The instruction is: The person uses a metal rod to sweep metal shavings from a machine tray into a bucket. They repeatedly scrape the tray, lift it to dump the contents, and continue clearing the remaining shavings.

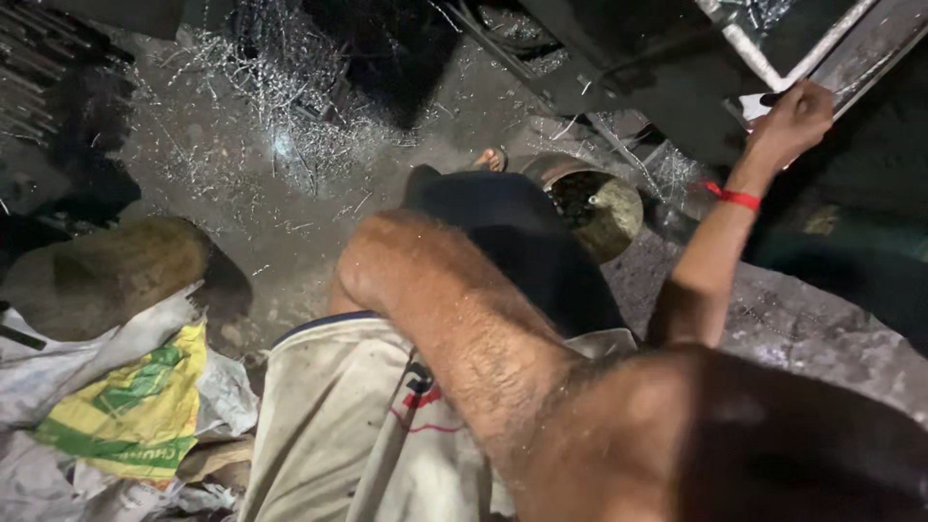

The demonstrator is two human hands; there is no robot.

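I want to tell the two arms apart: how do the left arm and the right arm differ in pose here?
The right arm stretches up and away, while the left arm lies bent and low across the lap. The right hand grips the edge of a metal frame; the left hand is hidden. The right arm wears a red band at the wrist; the left arm shows none. Both are bare.

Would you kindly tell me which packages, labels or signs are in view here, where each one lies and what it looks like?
Yellow and green printed plastic sack: lower left on the floor, crumpled, flat.
White woven sacks: around and under the yellow one, rumpled.
White card or label: upper right, at the dark metal machine frame, beside the right hand; small, pale.
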